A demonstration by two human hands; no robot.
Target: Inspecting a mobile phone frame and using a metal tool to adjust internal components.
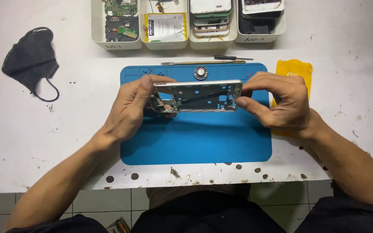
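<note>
Nearest the camera, dark trousers and a strip of tiled floor show below the edge of the white surface [31,142], which is stained and dotted with dark spots along its near edge. Both forearms reach forward over it onto a blue work mat [195,138]. The left hand [130,108] and the right hand [277,103] hold a silver phone mid-frame [197,96] between them, lifted just above the mat's far half, long side running left to right, open face tilted toward the camera. Left grip is clenched on the frame's left end, thumb on top near the upper corner, fingers curled under. Right grip pinches the frame's right end, thumb at the lower corner, fingers over the top edge. The frame is stripped, with cut-outs and a dark bar visible inside; small parts cluster at its left end. Just behind the frame, on the mat's far tray strip, sits a small round speaker part [200,72]. A yellow plastic card [294,69] lies to the right of the mat, partly under the right hand. Beyond the mat lie a flat metal pry tool [195,63] and a small screwdriver [232,57]. A black face mask [31,58] lies far left, well apart. At the far edge stand four white bins [117,43] holding circuit boards, a battery, stacked phones and dark parts.
</note>
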